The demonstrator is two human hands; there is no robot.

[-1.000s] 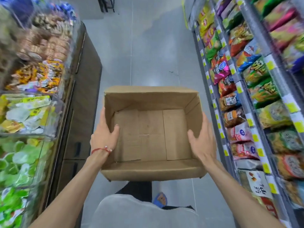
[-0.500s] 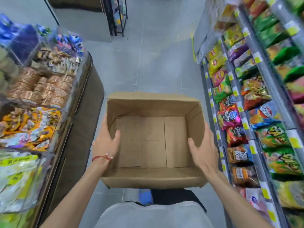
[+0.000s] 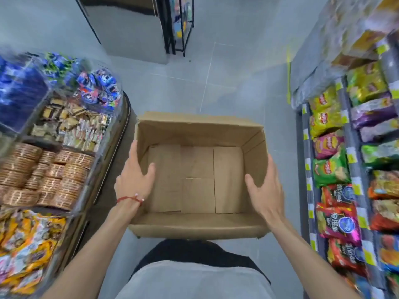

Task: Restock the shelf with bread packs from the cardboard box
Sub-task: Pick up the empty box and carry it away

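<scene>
Cardboard box [image 3: 195,225] further along open floor [image 3: 226,83]; left hand [image 3: 133,176], right hand [image 3: 266,186] on edges.

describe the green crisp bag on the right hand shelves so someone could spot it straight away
Start at the grey snack shelving right of the open brown cardboard box. In its row nearest the aisle, the glossy green crisp bag lies between a pink bag and dark red bags with round blue emblems. It is that row's only green bag.
</scene>
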